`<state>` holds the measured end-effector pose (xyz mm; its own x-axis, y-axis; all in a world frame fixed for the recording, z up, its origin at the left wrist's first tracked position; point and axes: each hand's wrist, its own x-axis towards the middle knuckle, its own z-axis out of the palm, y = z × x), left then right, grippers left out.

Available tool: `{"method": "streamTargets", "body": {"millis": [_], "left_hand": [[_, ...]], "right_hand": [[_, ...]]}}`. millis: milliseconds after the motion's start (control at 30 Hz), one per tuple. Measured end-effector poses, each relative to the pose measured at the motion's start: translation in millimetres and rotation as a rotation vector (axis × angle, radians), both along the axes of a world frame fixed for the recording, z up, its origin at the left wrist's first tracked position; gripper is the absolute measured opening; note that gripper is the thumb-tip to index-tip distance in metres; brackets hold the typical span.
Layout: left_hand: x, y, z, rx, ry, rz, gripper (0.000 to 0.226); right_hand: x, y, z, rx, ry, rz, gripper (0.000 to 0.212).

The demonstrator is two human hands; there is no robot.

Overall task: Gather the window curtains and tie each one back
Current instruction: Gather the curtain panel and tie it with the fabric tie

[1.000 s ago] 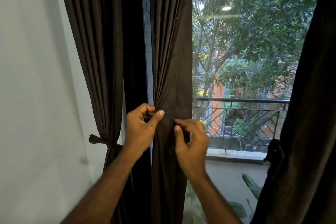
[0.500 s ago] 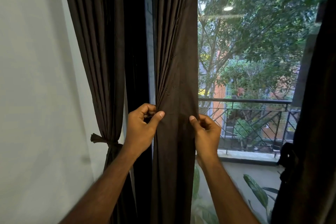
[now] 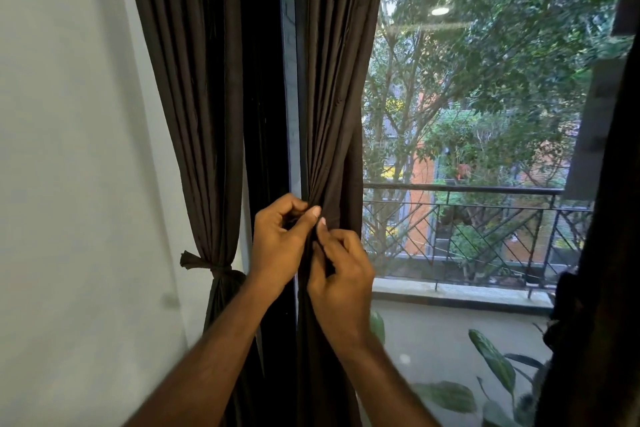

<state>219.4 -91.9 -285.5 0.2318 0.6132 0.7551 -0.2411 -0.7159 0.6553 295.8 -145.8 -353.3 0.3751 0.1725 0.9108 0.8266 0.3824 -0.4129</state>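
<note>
Brown cloth bunched narrower in the head view than it had half a second before: the middle curtain (image 3: pixel 329 107), hanging just right of the window frame (image 3: pixel 290 80), had been drawn in from its outer edge. The right hand (image 3: pixel 341 265), which had been out at that edge, had come across until its thumb tip nearly met the left thumb, its fingers curled round a fold of the fabric. The left hand (image 3: pixel 280 239) had barely moved, pinching the pleats between thumb and curled fingers at the frame side.

By my reckoning the gathering of this panel was almost done, and a tie would be wanted next; none showed near the hands. At the wall, the left curtain (image 3: pixel 204 121) hung already cinched by its knotted tie-back (image 3: pixel 204 265). A third dark curtain (image 3: pixel 602 288) filled the right edge; whether it was tied I could not tell.
</note>
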Motion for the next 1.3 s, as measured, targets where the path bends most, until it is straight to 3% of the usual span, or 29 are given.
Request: {"method": "streamTargets", "body": {"millis": [333, 467, 567, 700, 800, 900, 1000, 1067, 1167, 1300], "left_hand": [[-6.0, -1.0, 3.5, -0.133, -0.057, -0.087, 0.021], [-8.1, -1.9, 1.9, -0.082, -0.01, -0.114, 0.029], [-10.0, 4.6, 2.2, -0.075, 0.041, -0.042, 0.021], [-18.2, 12.7, 0.8, -0.126, 0.066, -0.088, 0.022], [-23.1, 13.0, 2.1, -0.151, 0.076, -0.121, 0.024], [-23.5, 11.9, 3.5, -0.129, 0.097, -0.082, 0.027], [-19.9, 10.7, 4.5, -0.044, 0.104, 0.062, 0.021], [-15.4, 9.4, 5.1, 0.051, 0.107, 0.176, 0.024], [-10.0, 8.0, 4.2, 0.106, 0.091, 0.253, 0.022], [-10.5, 6.6, -0.2, 0.111, 0.072, 0.234, 0.02]], "right_hand": [[-8.0, 1.3, 3.7, -0.139, -0.095, -0.003, 0.035], [-7.0, -3.0, 4.5, -0.202, -0.119, 0.008, 0.035], [-4.1, -8.5, 9.2, -0.227, -0.119, 0.11, 0.03], [12.6, -20.1, 20.3, 0.018, 0.203, 0.164, 0.015], [34.7, -17.3, 26.4, 0.019, 0.476, 0.087, 0.031], [47.8, -7.2, 25.1, -0.096, 0.512, 0.144, 0.026], [50.3, -12.4, 24.3, -0.009, 0.595, 0.054, 0.027], [38.1, -18.1, 20.8, 0.068, 0.509, -0.008, 0.028], [2.2, -21.6, 11.4, 0.049, 0.128, 0.001, 0.013], [-6.5, -7.7, 5.2, -0.003, -0.029, -0.045, 0.032]]}}
